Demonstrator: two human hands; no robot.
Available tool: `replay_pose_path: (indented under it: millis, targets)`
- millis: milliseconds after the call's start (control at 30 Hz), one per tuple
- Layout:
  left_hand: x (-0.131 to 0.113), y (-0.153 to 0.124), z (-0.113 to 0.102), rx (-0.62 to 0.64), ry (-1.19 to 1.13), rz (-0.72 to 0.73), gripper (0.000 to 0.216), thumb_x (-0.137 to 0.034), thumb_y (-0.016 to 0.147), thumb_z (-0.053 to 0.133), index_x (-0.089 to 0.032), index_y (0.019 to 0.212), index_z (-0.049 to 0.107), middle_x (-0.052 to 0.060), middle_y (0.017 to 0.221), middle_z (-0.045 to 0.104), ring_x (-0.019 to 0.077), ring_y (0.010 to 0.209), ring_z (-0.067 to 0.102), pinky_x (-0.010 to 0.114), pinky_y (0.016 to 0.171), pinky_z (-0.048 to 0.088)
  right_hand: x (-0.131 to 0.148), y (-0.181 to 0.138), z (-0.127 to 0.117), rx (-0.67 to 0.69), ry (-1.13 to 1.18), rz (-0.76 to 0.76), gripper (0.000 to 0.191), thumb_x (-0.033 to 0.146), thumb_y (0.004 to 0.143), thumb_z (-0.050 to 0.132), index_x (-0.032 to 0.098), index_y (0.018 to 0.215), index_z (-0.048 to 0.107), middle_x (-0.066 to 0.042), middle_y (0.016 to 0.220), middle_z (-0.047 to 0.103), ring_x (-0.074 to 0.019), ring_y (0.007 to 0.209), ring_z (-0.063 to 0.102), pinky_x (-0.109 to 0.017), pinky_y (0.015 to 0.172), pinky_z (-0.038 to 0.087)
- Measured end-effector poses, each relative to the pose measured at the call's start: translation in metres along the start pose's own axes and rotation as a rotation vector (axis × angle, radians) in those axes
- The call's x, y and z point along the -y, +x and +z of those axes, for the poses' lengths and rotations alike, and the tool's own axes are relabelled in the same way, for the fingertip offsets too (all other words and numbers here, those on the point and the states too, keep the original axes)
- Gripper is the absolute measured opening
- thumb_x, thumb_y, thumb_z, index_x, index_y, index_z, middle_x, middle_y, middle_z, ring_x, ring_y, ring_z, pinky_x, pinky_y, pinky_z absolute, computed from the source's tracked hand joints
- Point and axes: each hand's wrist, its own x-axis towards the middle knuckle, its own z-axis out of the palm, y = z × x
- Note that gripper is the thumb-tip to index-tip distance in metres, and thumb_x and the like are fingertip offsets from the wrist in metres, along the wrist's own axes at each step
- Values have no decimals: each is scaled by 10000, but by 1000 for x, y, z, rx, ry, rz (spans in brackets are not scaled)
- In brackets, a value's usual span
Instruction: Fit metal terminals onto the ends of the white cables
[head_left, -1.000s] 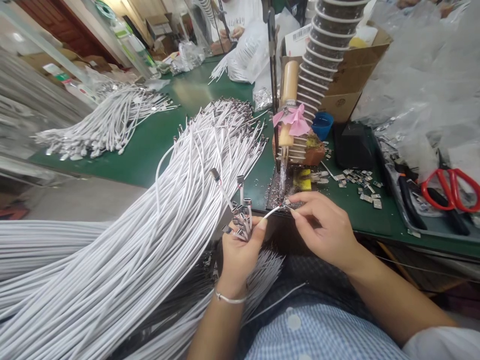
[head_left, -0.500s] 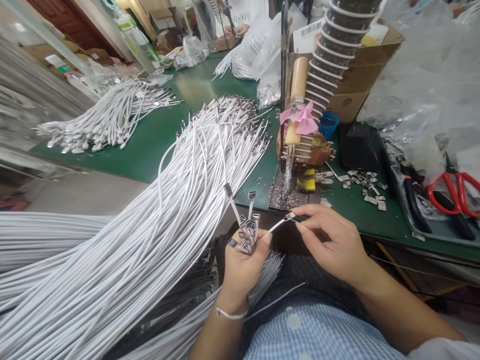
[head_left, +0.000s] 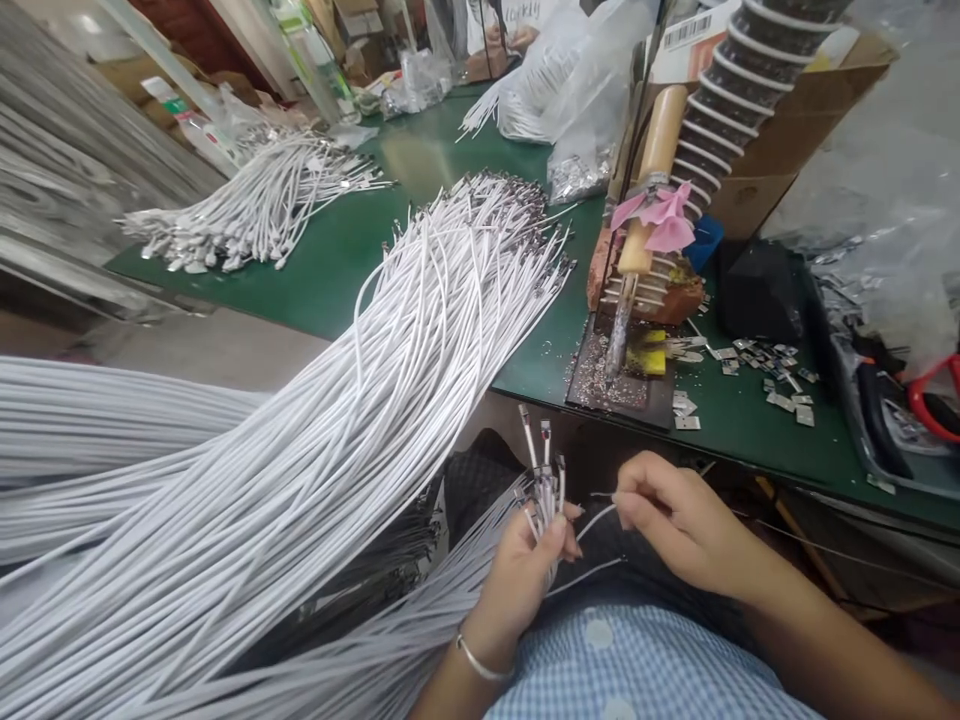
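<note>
My left hand point(head_left: 517, 570) is closed round several white cables point(head_left: 549, 485), whose small metal connectors stick up above the thumb. To its right, my right hand point(head_left: 686, 525) pinches a single white cable point(head_left: 596, 520) between thumb and fingers; the cable's gripped part is hidden. Both hands are over the lap, just in front of the table edge. Beyond them stands a soldering iron point(head_left: 651, 180) with a wooden handle and a pink ribbon, its tip pointing down over a dark plate point(head_left: 577, 395). A large bundle of white cables point(head_left: 390, 380) lies to the left.
On the green table point(head_left: 315, 290) are a second cable pile point(head_left: 247, 205), loose metal connectors point(head_left: 780, 365), a yellow sponge point(head_left: 654, 352) and a spring-like ribbed hose point(head_left: 750, 90). A tray point(head_left: 847, 430) with red-handled scissors point(head_left: 934, 400) is at the right. More cables point(head_left: 405, 640) hang below.
The view has shifted, so the table things sit farther right. My right hand has gone from holding a cable's connector end near the left thumb to pinching another cable lower down.
</note>
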Motion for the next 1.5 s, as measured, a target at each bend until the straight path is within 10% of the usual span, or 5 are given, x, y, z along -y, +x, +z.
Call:
replay_pose_path:
  millis: [167, 533, 833, 1500]
  targets:
    - [1, -10, 1, 91, 57, -57, 277, -413, 803, 572, -140, 836, 609, -21, 570, 530, 96, 505, 495, 228, 535, 398, 1, 15, 16, -177, 25, 8, 104, 207, 833, 523, 167, 878, 608, -5, 669, 518, -119, 568, 519, -215, 491, 420]
    - [-8, -12, 1, 131, 113, -38, 241, -362, 817, 572, -130, 825, 636, 2, 583, 573, 100, 519, 506, 228, 549, 402, -3, 14, 9, -66, 125, 42, 131, 222, 844, 513, 162, 760, 593, -2, 660, 532, -115, 589, 508, -222, 533, 418]
    - [-4, -7, 3, -78, 29, 49, 237, -335, 719, 683, -167, 886, 664, 46, 864, 683, 174, 811, 601, 279, 770, 456, -4, 10, 21, 43, 95, 95, 154, 219, 830, 510, 166, 686, 515, 3, 653, 552, -106, 558, 490, -214, 513, 399]
    - [-12, -9, 7, 37, 37, 56, 208, -323, 821, 578, -141, 720, 586, 7, 606, 626, 112, 566, 552, 239, 580, 427, 2, 12, 28, 192, 339, 162, 137, 181, 846, 466, 181, 711, 494, 12, 575, 614, -121, 526, 580, -228, 525, 460]
